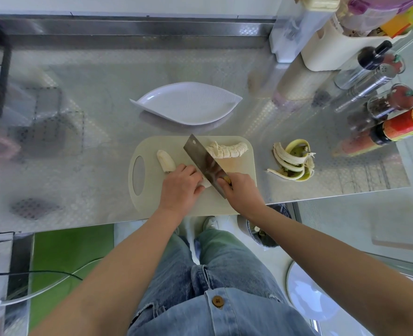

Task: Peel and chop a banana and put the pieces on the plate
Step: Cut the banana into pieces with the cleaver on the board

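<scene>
The peeled banana [165, 161] is pinned on the cutting board [149, 198] by the curled left hand [180, 187], its cut end hidden beneath. The cleaver [204, 162] is gripped by the right hand [243, 192]. Slices [227, 149] are lined up behind the blade. The red bottle's [409, 123] label cannot be read.

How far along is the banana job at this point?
Done: peeling, the peel lies on the counter; a row of slices sits on the board. In hand: the left hand holds the uncut banana while the right hand sets the cleaver across it. Left: finish chopping and move the pieces to the plate, which holds none.
</scene>
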Available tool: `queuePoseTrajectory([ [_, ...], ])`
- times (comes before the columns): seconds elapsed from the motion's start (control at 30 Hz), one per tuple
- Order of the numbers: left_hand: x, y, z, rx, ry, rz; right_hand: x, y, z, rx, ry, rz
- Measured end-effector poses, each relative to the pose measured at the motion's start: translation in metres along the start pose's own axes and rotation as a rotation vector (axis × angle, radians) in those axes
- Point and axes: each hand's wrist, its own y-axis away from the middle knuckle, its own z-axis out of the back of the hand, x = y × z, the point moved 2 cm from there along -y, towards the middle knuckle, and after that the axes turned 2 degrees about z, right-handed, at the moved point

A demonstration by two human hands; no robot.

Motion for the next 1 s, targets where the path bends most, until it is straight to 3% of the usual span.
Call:
queuePoseTrajectory([
  [0.27,-0.001,0.001,0.0,0.006,-0.012,0.016,0.004,0.005,0.012,0.022,0.085,0.103],
  [0.63,-0.002,0.001,0.001,0.0,-0.02,0.003,0.001,0.004,0.009,0.037,0.148,0.089],
  [0.83,-0.001,0.002,0.0,-0.006,0.004,0.009,-0.003,0.009,-0.002,0.06,0.136,0.063],
  [1.0,0.0,0.001,-0.001,-0.008,0.014,0.006,-0.008,0.009,-0.001,-0.017,0.028,0.042],
])
